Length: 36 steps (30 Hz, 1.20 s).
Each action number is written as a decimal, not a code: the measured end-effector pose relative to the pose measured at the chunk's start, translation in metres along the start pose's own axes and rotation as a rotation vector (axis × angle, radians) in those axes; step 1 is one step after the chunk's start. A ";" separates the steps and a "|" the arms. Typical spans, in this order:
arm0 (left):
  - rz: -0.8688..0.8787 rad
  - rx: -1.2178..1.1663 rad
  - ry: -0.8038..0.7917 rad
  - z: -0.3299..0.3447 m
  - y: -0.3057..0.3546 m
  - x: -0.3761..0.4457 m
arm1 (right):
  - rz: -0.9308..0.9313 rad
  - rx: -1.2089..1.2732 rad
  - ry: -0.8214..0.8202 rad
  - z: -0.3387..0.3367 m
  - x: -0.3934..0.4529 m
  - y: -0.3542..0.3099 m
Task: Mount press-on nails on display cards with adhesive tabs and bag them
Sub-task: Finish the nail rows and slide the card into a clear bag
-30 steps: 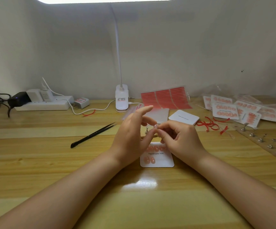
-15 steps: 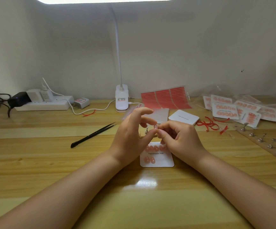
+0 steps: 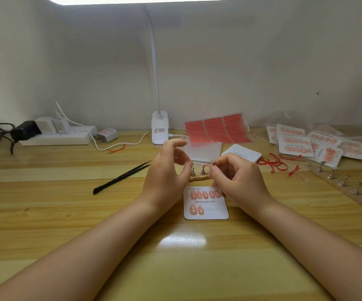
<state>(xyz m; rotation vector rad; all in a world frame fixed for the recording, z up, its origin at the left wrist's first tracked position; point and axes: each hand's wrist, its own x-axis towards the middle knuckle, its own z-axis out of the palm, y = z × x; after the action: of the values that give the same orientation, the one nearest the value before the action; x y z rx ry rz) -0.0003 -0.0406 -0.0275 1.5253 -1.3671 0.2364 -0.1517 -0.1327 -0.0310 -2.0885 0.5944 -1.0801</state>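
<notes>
A white display card (image 3: pixel 206 211) printed "Handmade Nail" lies on the desk, with several pink nails in its upper row and two in the lower row. Just behind it, small metal nail stands (image 3: pixel 202 171) sit on a wooden strip (image 3: pixel 198 178); one carries a pink nail (image 3: pixel 204 164). My right hand (image 3: pixel 238 179) hovers over the card's upper right corner and pinches a small metal nail stand (image 3: pixel 212 162) at its fingertips. My left hand (image 3: pixel 167 172) hangs left of the stands, fingers loosely curled, with nothing visible in it. A red adhesive tab sheet (image 3: pixel 217 129) leans at the back.
Black tweezers (image 3: pixel 121 177) lie to the left. Clear bags (image 3: pixel 206 149) and blank cards (image 3: pixel 242 153) sit behind my hands. Bagged finished cards (image 3: pixel 295 144), red liner scraps (image 3: pixel 273 162) and a second wooden strip of stands (image 3: pixel 347 190) fill the right. Lamp base (image 3: pixel 159 131) and power strip (image 3: pixel 56 137) stand at the back.
My hands were pinched together over the stands; now the left hand has drawn away to the left, leaving a gap. The right hand stays put with the metal stand.
</notes>
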 end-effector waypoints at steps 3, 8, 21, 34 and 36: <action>-0.209 0.087 -0.064 0.003 -0.008 0.001 | 0.030 -0.006 0.005 -0.001 0.001 0.001; -0.219 0.137 -0.121 0.007 -0.010 -0.001 | 0.045 -0.190 -0.001 0.001 0.006 0.007; -0.228 0.110 -0.159 0.007 -0.009 -0.001 | 0.121 -0.427 -0.011 0.003 0.011 0.011; 0.000 -0.218 -0.230 -0.003 0.007 -0.001 | 0.101 0.035 -0.053 0.000 0.001 -0.009; 0.011 -0.216 -0.229 -0.003 0.008 -0.001 | 0.116 0.080 -0.083 0.001 0.001 -0.010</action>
<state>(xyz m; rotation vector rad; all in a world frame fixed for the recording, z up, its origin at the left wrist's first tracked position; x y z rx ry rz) -0.0054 -0.0363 -0.0223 1.3946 -1.5271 -0.0809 -0.1494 -0.1263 -0.0229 -1.9939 0.6135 -0.9323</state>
